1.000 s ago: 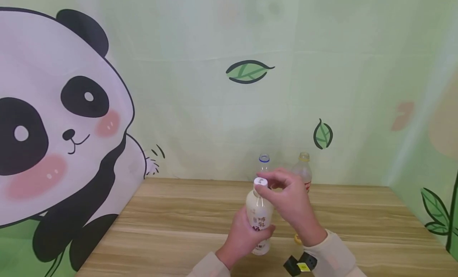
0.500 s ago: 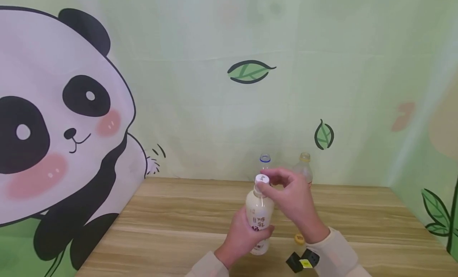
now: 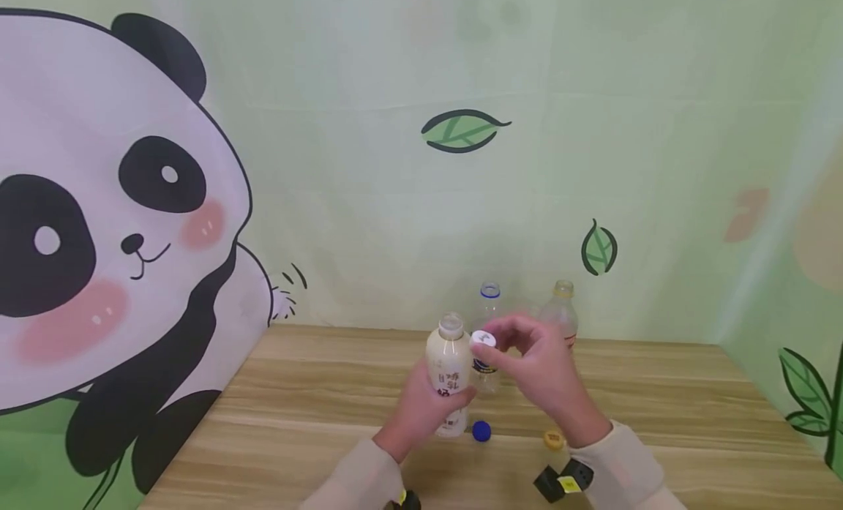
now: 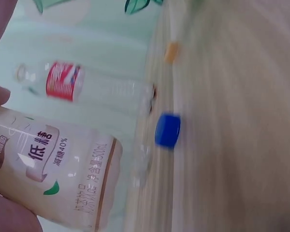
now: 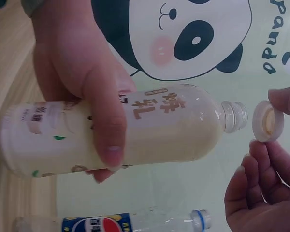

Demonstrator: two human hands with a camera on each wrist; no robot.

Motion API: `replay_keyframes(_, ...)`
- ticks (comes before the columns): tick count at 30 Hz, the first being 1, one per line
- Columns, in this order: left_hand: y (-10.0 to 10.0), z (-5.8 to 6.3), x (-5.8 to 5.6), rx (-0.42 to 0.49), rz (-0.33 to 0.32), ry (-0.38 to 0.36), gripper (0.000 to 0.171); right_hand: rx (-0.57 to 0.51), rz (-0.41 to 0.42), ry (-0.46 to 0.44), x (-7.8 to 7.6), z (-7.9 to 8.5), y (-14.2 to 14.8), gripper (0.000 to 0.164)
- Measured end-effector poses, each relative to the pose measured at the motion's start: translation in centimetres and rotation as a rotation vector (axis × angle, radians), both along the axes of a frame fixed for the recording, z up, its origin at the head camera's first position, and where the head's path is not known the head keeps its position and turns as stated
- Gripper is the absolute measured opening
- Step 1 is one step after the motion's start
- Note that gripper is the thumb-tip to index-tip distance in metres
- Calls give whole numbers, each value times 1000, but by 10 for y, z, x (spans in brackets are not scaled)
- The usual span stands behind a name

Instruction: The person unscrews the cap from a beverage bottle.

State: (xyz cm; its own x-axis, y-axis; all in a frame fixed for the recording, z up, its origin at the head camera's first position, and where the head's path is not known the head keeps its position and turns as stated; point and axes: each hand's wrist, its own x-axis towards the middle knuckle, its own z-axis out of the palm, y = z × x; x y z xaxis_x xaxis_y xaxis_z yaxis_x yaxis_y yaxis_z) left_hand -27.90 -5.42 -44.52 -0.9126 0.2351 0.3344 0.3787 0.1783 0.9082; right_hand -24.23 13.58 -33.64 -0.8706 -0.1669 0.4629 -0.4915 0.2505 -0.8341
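My left hand grips a cream-coloured milk tea bottle round its body, and the bottle's neck is uncapped. In the right wrist view the thumb of the left hand lies across the label. My right hand pinches a white bottle cap between thumb and fingers, just right of the bottle's mouth. Seen from the right wrist, the cap is apart from the neck, its inside turned toward the mouth. The bottle's base shows in the left wrist view.
Behind my hands stand two clear uncapped bottles, one with a blue ring and one with a yellow ring. A blue cap and a yellow cap lie on the wooden table. A panda-print cloth hangs behind.
The white cap has come off the bottle. My left hand has moved left with the bottle, while the right hand keeps the cap. The blue cap on the table has come into sight.
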Motion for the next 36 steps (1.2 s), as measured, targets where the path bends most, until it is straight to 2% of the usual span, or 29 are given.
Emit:
replay_keyframes(8,-24,-7,-28,-33,-5,-53,53,84,97,-91,-10,-36,-9,21)
replay_keyframes(12,-33,-8,-38,-59,51,-78,49,122,141,-127,-16,-56,-18,22)
replay_keyframes(19,-44,-6,-60,-60,143,-48,65,186,194,-121,-26,-85,-36,24)
replay_keyframes(23,-48,-4,-70,-83,177,-41,67,244,200,-136,-34,-98,-48,23)
replay_keyframes(31,-50,-3,-84,-113,231,-23,76,326,208,-198,-48,-120,-71,17)
replay_keyframes(36,-50,-4,-88,-137,244,-20,78,368,187,-206,-52,-129,-85,16)
